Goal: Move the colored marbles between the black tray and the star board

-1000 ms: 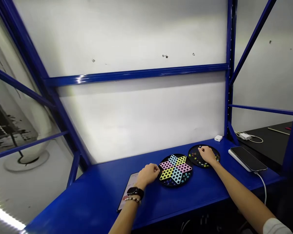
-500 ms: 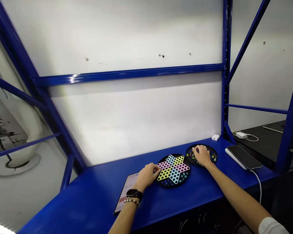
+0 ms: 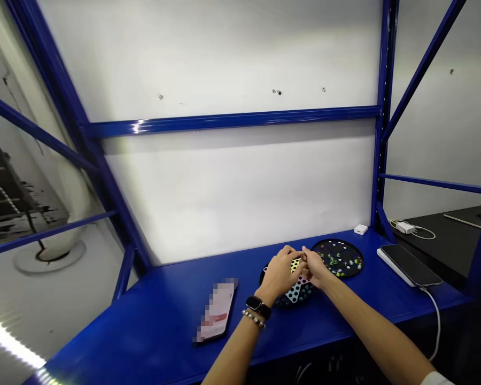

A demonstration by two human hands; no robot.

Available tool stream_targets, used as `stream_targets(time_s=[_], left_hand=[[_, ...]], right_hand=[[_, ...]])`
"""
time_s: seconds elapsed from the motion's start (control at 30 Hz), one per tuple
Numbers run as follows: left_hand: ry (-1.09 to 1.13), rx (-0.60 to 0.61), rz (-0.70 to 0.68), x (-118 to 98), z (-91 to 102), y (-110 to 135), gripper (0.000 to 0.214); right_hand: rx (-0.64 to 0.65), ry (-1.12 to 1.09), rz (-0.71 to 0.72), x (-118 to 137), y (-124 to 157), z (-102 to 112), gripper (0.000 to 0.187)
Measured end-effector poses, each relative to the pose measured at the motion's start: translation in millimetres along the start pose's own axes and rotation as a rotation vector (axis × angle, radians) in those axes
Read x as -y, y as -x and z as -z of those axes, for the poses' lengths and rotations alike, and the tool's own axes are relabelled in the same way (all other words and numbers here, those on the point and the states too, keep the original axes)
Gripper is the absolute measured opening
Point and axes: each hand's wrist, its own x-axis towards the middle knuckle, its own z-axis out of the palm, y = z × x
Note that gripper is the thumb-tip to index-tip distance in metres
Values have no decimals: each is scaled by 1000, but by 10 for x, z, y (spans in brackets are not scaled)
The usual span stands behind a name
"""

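Note:
The star-shaped Chinese checkers board (image 3: 293,294), patterned with coloured points and dark holes, lies on the blue tabletop, largely covered by my hands. My left hand (image 3: 279,271) arches over it, thumb and index finger apart, the board showing between them. Beside it, my right hand (image 3: 315,266) is closed, its bent fingertips meeting the left fingertips above the board's right half. Whatever the right fingers pinch is hidden or too small to name. To the right, a round black tray (image 3: 348,272) holds many small coloured glass marbles (image 3: 336,261).
A phone (image 3: 218,313) with a lit screen lies left of my left forearm. Another phone (image 3: 411,264) rests on a white block at the right, a white cable (image 3: 436,321) trailing over the table edge. A small white case (image 3: 361,229) sits at the back, near the blue frame post (image 3: 379,160).
My right hand has left the marble tray and come left over the board. My left hand has moved right from the board's left edge to meet it. The view has shifted slightly.

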Motion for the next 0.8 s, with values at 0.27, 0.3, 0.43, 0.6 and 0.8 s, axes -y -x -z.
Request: stream_targets(time_s=[0.27, 0.3, 0.43, 0.6, 0.8], left_hand=[[-59, 44, 315, 821, -138, 361, 33], [-73, 52, 344, 855, -153, 423, 33], [-65, 113, 393, 775, -127, 647, 36], [-141, 150, 409, 457, 39, 833, 23], [-224, 194, 436, 203, 29, 935, 26]], right_hand=[[-286, 1082, 277, 71, -85, 1220, 42], [-282, 1094, 276, 69, -71, 1297, 43], [-344, 1040, 355, 96, 0, 1367, 49], [-212, 1048, 488, 73, 205, 1066, 38], [219, 1217, 530, -147, 530, 625, 43]])
